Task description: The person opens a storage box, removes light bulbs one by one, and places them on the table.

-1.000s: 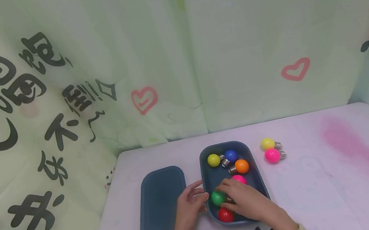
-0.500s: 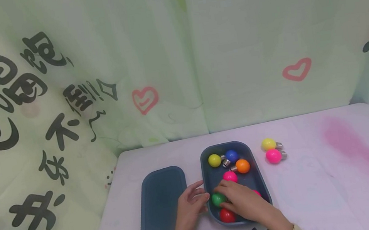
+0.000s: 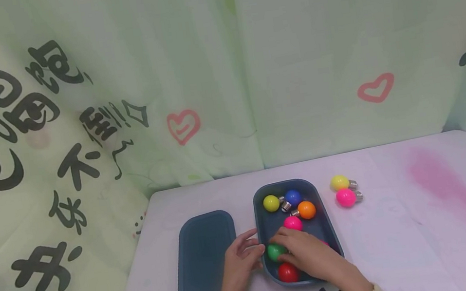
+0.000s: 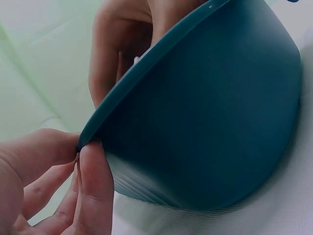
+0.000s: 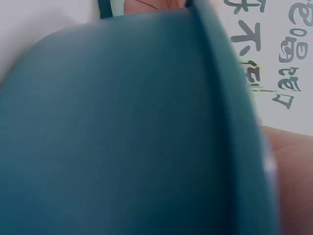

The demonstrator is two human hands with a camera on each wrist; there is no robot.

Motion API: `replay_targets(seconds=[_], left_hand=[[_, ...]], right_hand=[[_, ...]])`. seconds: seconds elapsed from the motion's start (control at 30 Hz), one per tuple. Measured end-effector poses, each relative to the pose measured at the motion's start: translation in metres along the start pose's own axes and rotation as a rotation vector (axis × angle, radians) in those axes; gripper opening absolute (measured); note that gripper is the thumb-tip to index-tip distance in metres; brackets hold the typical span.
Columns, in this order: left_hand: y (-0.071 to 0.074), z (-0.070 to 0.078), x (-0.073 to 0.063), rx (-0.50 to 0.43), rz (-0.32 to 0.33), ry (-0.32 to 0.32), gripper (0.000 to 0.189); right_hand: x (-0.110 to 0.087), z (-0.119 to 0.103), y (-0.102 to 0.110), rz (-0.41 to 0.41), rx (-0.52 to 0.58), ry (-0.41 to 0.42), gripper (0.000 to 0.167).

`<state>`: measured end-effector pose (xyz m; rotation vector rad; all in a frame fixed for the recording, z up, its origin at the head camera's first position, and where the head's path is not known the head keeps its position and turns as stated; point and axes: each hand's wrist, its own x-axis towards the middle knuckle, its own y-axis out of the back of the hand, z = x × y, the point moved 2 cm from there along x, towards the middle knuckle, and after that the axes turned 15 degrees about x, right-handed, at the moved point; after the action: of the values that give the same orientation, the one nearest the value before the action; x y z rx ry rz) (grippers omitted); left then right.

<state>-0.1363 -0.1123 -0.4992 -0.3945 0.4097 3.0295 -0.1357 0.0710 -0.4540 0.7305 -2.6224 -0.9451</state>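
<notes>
A deep dark-blue rounded container point(image 3: 270, 223) holds several coloured light bulbs. My left hand point(image 3: 240, 260) pinches its left rim between thumb and fingers; the left wrist view shows this grip on the container wall point(image 4: 205, 107) up close. Inside the near half, my right hand point(image 3: 309, 252) holds a green bulb point(image 3: 275, 252), its screw base hidden by the fingers. A red bulb point(image 3: 288, 272) lies just below that hand and a pink bulb point(image 3: 292, 223) just beyond it. Part of another pink bulb shows behind the right wrist. In the right wrist view the container wall point(image 5: 112, 122) covers most of the work.
Yellow point(image 3: 271, 203), blue point(image 3: 293, 198) and orange point(image 3: 307, 210) bulbs lie in the container's far half. A flat dark-blue lid point(image 3: 206, 262) lies to the left. On the cloth to the right are a yellow bulb point(image 3: 339, 182) and a pink bulb point(image 3: 345, 198).
The pink bulb beyond my right hand has shifted left, and another pink one has come into sight by the wrist. The green bulb's base has become covered. My left hand stays at the rim.
</notes>
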Motion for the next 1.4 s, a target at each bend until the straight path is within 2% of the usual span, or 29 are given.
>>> replay_targets(seconds=[0.33, 0.6, 0.77, 1.07, 1.4], left_hand=[[0.0, 0.0, 0.0, 0.0, 0.0, 0.007, 0.049], [0.0, -0.004, 0.002, -0.016, 0.002, 0.013, 0.049], [-0.001, -0.005, 0.003, -0.014, 0.005, 0.008, 0.049], [-0.002, -0.003, 0.0, 0.016, 0.03, 0.009, 0.05], [-0.002, -0.004, 0.001, 0.021, 0.026, 0.014, 0.05]], right_hand=[[-0.007, -0.008, 0.016, 0.016, 0.02, -0.018, 0.035], [-0.014, -0.014, 0.033, 0.072, -0.024, 0.024, 0.035], [-0.018, -0.013, 0.045, 0.09, -0.042, 0.028, 0.037], [-0.025, -0.011, 0.064, 0.126, -0.053, -0.014, 0.045], [-0.035, -0.004, 0.08, 0.172, -0.062, -0.017, 0.046]])
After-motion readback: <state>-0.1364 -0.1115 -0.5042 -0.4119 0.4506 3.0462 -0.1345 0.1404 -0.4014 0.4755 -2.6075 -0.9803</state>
